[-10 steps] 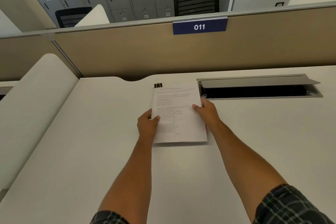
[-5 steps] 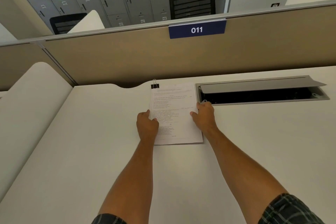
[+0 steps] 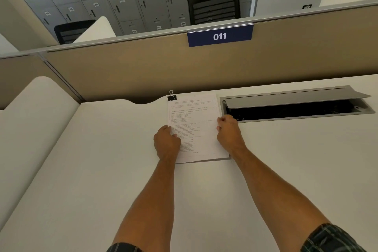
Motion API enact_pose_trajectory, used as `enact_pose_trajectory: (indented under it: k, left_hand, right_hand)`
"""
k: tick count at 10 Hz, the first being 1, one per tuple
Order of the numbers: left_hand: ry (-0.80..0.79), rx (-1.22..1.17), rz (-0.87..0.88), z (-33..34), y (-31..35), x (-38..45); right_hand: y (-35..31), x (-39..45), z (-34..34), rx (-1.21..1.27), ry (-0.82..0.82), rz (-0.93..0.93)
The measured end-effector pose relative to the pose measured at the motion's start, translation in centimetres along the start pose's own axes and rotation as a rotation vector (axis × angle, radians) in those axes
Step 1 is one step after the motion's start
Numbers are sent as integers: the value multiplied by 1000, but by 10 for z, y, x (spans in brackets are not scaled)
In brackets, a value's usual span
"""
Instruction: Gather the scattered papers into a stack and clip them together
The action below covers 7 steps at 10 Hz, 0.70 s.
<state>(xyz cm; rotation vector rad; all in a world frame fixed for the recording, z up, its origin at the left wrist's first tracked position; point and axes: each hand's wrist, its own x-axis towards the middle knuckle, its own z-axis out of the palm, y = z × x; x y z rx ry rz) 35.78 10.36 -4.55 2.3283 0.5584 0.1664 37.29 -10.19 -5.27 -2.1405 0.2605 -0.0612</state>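
On the white desk point(image 3: 81, 170), one paper stack point(image 3: 196, 129) lies squared at twelve o'clock, just beside the one open cable tray point(image 3: 296, 106) at two o'clock. The left hand point(image 3: 166, 143) and right hand point(image 3: 229, 131), fingers curled, grip its side edges. One black binder clip point(image 3: 171, 97) already bites its far-left corner, so the task looks essentially finished.

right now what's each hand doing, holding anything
Left hand: fingers curled, grips the left edge of the clipped paper stack.
Right hand: fingers curled, grips the stack's right edge.
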Motion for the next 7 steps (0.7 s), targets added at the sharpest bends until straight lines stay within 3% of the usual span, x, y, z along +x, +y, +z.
enact_pose_trajectory:
  k: [1, 2, 5, 6, 7]
  left_hand:
    - [-10, 44, 7, -3, 2, 0]
    - [-27, 102, 57, -5, 0, -3]
    - [-221, 217, 157, -19, -8, -11]
    - [-164, 295, 208, -24, -15, -24]
    - [-65, 395, 374, -30, -27, -48]
  right_hand:
    - [8, -10, 0, -254, -21, -165]
    - [10, -16, -3, -355, -26, -217]
    - [3, -40, 4, -501, -27, -208]
    - [6, -51, -4, -527, 6, -254]
    - [21, -73, -20, -561, 146, -361]
